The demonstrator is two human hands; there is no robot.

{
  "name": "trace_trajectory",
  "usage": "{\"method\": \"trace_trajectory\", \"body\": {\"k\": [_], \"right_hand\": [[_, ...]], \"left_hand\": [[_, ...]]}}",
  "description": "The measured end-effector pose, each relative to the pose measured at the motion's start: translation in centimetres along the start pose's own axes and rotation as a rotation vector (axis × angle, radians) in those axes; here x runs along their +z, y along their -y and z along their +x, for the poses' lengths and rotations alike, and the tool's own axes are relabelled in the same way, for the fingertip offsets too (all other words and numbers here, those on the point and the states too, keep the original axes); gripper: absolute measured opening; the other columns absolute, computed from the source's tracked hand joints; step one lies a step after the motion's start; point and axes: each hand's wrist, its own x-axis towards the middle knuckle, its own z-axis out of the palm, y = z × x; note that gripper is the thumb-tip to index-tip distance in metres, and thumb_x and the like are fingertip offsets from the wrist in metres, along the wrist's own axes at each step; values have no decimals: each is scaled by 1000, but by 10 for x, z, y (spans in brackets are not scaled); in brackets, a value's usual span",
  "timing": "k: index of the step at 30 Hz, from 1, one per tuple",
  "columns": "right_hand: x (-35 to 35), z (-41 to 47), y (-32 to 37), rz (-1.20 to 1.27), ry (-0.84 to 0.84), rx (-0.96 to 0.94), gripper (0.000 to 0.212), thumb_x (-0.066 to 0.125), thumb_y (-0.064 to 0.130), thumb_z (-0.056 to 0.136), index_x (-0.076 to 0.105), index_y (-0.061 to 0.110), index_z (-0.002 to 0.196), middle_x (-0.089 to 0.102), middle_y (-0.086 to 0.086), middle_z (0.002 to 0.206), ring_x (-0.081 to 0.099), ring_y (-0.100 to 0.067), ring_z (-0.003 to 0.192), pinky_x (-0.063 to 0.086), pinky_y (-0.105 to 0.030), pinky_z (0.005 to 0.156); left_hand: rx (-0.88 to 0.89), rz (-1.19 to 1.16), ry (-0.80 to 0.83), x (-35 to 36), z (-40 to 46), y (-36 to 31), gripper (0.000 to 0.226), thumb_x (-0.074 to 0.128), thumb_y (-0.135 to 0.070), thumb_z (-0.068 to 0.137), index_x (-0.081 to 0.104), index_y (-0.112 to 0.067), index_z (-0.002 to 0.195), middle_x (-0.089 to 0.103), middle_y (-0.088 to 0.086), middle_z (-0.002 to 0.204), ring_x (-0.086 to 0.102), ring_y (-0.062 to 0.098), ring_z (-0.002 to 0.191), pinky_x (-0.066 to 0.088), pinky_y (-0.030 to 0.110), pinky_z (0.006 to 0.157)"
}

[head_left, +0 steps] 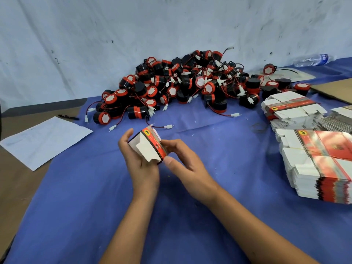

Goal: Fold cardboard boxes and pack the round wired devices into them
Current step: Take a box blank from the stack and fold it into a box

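Above the blue tabletop (190, 216), the left hand (140, 161) and right hand (183, 161) both grip a half-folded red-and-white cardboard box (148, 147). Stacks of flat boxes (314, 164) lie right; farther back sits a pile of round wired devices (186, 84).

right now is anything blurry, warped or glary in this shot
Head view: wide-angle bends the table edge; the stacks of flat boxes at right are smeared with glare on the red print; the box in both hands is fairly sharp; lighting soft, shadows faint.

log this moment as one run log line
step: folding box | left hand: holds box | right hand: pinches box | devices: piled, unpacked
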Motion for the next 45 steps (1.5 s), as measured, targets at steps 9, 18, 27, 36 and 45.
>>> {"method": "trace_trajectory", "body": {"k": [9, 18, 27, 36, 45], "right_hand": [[-20, 7, 1, 45, -42, 110, 33, 81, 38, 85, 68, 20, 109, 74, 0, 98, 63, -15, 79, 58, -47, 77], [-17, 5, 5, 299, -13, 136, 35, 77, 27, 85, 61, 7, 109, 73, 3, 90, 64, -3, 71, 47, -13, 58], [-16, 5, 5, 249, -58, 135, 39, 73, 34, 89, 64, 13, 120, 72, -8, 96, 60, -16, 71, 48, -35, 55], [-20, 4, 6, 259, -51, 125, 37, 60, 26, 98, 59, 23, 135, 68, -11, 105, 61, -21, 81, 53, -35, 56], [-18, 7, 2, 72, -131, 74, 40, 50, 7, 102, 59, 28, 135, 68, -12, 105, 63, -33, 81, 58, -41, 57]], "left_hand": [[219, 273, 397, -1, 0, -4, 54, 59, -17, 93, 48, -32, 143, 59, 8, 140, 65, 18, 115, 57, 45, 95], [-70, -22, 333, 4, 1, -6, 39, 37, -37, 110, 54, -35, 145, 65, -17, 137, 64, 3, 120, 53, 16, 88], [-47, -70, 407, 3, -4, -14, 52, 43, -29, 102, 48, -24, 153, 63, -7, 144, 62, 17, 127, 55, 35, 97], [80, 21, 496, 2, -8, -9, 63, 35, -8, 97, 41, -21, 158, 53, -6, 154, 50, 21, 142, 46, 46, 113], [130, 110, 430, 11, -11, -6, 52, 35, -8, 102, 48, -13, 152, 51, -4, 156, 44, 13, 147, 38, 44, 121]]}}
